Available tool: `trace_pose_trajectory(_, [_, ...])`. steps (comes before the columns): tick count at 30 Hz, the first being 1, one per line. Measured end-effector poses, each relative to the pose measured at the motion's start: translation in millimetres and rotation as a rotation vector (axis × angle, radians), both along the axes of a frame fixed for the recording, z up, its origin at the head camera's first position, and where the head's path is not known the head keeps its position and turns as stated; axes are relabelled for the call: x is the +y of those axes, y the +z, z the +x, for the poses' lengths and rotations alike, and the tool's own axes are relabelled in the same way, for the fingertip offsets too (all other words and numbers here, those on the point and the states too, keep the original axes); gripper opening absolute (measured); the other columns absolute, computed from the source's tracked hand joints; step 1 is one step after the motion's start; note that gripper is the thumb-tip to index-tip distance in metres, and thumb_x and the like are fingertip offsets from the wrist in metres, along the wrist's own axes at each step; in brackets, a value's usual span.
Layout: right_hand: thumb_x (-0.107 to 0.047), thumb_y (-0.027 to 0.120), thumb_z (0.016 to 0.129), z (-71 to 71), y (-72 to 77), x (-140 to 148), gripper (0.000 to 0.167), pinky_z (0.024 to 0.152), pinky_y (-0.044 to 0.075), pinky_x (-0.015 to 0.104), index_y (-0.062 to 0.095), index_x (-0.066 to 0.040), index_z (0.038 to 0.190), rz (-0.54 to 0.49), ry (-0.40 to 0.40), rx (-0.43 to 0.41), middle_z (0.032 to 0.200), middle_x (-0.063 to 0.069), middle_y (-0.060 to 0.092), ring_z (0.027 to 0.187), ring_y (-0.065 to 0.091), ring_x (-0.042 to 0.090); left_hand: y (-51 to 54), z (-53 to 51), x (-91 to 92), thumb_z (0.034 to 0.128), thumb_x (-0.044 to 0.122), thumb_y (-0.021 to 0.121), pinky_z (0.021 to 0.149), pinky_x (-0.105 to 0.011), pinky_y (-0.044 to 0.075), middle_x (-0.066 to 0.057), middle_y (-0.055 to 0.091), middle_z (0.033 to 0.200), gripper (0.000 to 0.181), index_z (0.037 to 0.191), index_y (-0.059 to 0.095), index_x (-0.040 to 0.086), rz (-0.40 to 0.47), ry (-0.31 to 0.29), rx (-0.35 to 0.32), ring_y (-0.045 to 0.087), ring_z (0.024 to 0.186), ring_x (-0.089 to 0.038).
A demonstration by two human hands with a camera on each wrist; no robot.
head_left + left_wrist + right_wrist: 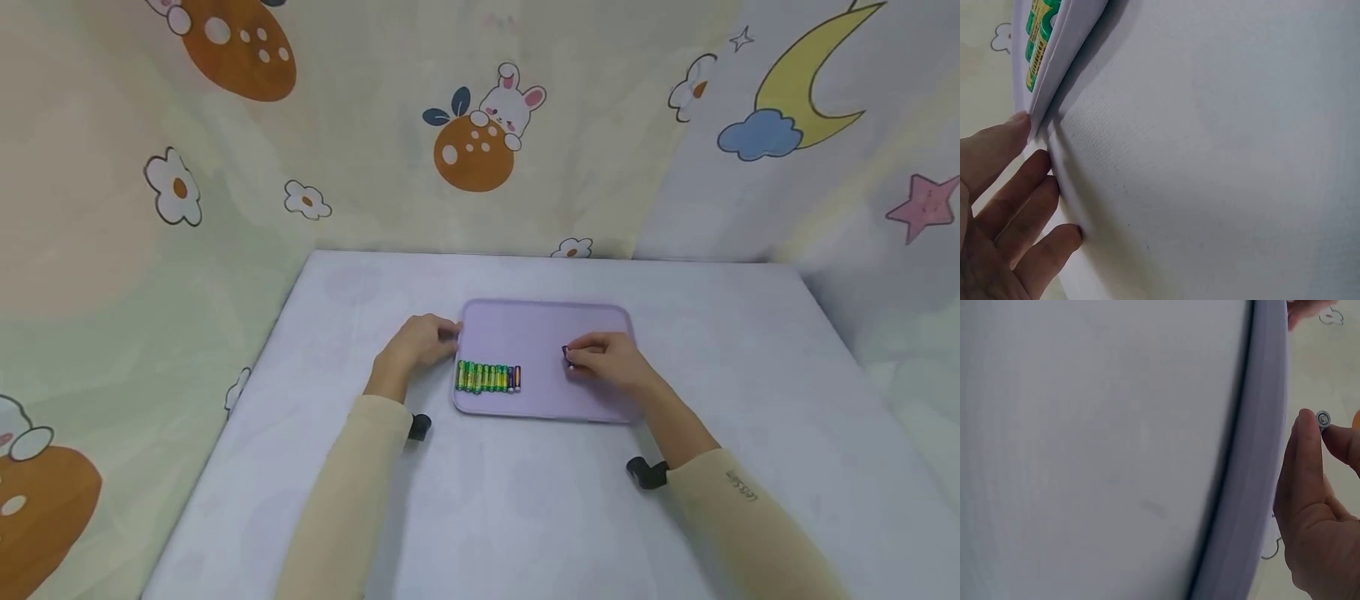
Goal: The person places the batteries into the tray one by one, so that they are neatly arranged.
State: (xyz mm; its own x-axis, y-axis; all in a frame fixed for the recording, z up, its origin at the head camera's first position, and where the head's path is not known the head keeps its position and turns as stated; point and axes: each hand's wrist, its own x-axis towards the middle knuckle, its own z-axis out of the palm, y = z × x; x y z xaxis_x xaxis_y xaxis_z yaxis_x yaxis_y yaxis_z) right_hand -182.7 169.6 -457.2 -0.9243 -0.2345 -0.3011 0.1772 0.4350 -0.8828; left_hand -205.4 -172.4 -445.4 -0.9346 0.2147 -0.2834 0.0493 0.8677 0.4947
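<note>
A shallow lilac tray (pixel 543 317) lies on the table. Along its lower left part, several green-and-yellow batteries (pixel 482 377) stand side by side in a row, with dark purple-and-orange batteries (pixel 517 379) at the row's right end. My right hand (pixel 613 360), above the tray's right half, pinches a dark battery (pixel 566 354) between thumb and fingers; its round metal end (pixel 1323 419) shows in the right wrist view. At the tray's left edge is my left hand (pixel 420 340). Its thumb (pixel 1020 122) touches the rim, and its other fingers are loosely bent beside it.
The tray rests on a white-covered table (pixel 525 500), which meets a patterned cloth backdrop (pixel 375 125) at the far side and the left. A black wrist device (pixel 420 427) sits at the left cuff and another black device (pixel 647 473) at the right cuff.
</note>
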Motion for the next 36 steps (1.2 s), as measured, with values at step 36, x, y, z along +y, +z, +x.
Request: trace_pose_trajectory(36, [-0.018, 0.07, 0.099, 21.1, -6.6, -40.5, 0.031, 0.076, 0.063, 0.023, 0.067, 0.006, 0.117, 0.014, -0.015, -0.053, 0.103, 0.015, 0.076, 0.082, 0.074, 0.011, 2.5, -2.7, 18.2, 0.099, 0.026, 0.067, 0.123, -0.044, 0.036, -0.005, 0.059, 0.148, 0.044, 0.142, 0.063, 0.021, 0.02, -0.017, 0.029, 0.046, 0.145, -0.028])
